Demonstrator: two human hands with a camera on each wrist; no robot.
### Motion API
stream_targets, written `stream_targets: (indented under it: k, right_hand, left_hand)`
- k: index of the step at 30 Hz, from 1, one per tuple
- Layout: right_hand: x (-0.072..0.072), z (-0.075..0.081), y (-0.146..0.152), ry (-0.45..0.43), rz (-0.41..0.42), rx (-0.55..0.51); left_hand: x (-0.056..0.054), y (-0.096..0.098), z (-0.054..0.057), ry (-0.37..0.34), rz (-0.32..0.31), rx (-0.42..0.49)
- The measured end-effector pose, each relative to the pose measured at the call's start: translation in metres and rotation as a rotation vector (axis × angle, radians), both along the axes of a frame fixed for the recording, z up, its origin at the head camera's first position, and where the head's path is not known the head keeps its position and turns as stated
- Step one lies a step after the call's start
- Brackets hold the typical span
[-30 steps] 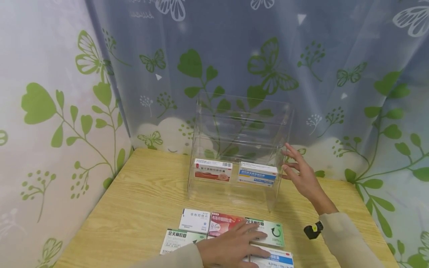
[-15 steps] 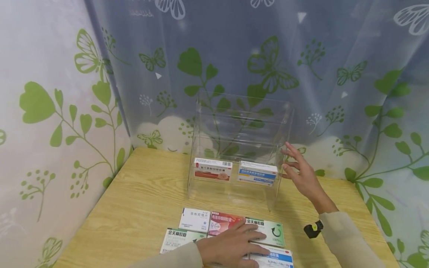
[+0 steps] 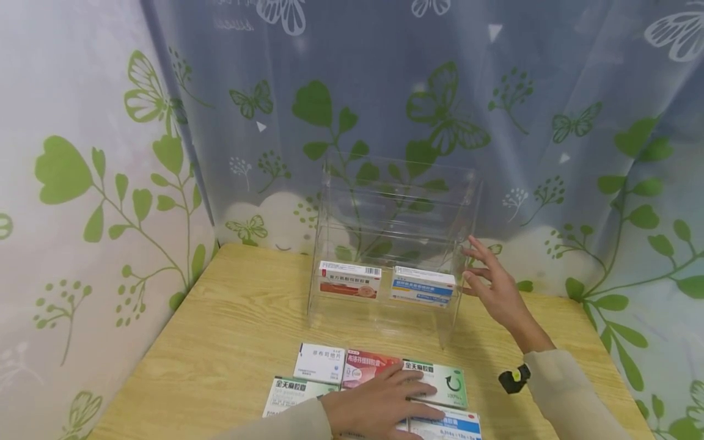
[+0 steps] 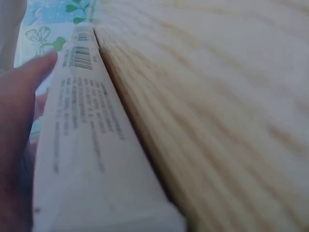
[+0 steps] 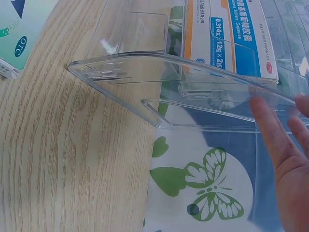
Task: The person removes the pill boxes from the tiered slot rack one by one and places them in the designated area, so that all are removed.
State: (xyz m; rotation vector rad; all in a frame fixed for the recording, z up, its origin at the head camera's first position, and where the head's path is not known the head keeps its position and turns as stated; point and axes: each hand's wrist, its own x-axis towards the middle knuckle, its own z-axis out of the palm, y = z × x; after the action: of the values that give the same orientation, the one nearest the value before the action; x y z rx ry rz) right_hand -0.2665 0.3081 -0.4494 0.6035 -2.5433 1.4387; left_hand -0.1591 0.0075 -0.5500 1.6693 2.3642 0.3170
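My left hand [image 3: 379,403] rests with spread fingers over flat medicine boxes at the front of the table. Under or beside its fingers lie a red box [image 3: 367,365], a green-and-white box [image 3: 453,385] and a blue-and-white box [image 3: 464,421]. In the left wrist view, the thumb side lies along a white box edge [image 4: 87,125] with barcodes. My right hand [image 3: 497,293] touches the right side of a clear acrylic tiered rack [image 3: 396,324] with extended fingertips. One of its fingers [image 5: 268,118] meets the side panel in the right wrist view.
A low rack tier holds a red-and-white box [image 3: 349,282] at left and a blue-and-white capsule box [image 3: 422,286] at right. A white box [image 3: 319,362] and another green-and-white box [image 3: 297,391] lie left of my left hand. Patterned curtains [image 3: 374,61] surround the wooden table [image 3: 220,324].
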Motion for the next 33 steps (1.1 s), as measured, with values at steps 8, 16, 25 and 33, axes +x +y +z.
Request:
stream_targets:
  k: [8, 16, 25, 33]
  right_hand:
    - [0.000, 0.000, 0.000, 0.011, -0.014, 0.018]
    - [0.000, 0.000, -0.001, 0.012, -0.013, 0.013]
    - [0.001, 0.000, -0.001, 0.014, -0.014, 0.021]
    - [0.001, -0.001, -0.001, 0.020, -0.013, 0.015]
  left_hand:
    - [0.000, -0.003, -0.001, -0.001, -0.049, -0.008]
    - [-0.002, -0.004, -0.003, -0.009, -0.054, -0.007]
    - [-0.007, -0.006, 0.002, 0.015, -0.050, 0.105]
    - [-0.033, -0.025, 0.027, -0.054, 0.062, 0.295]
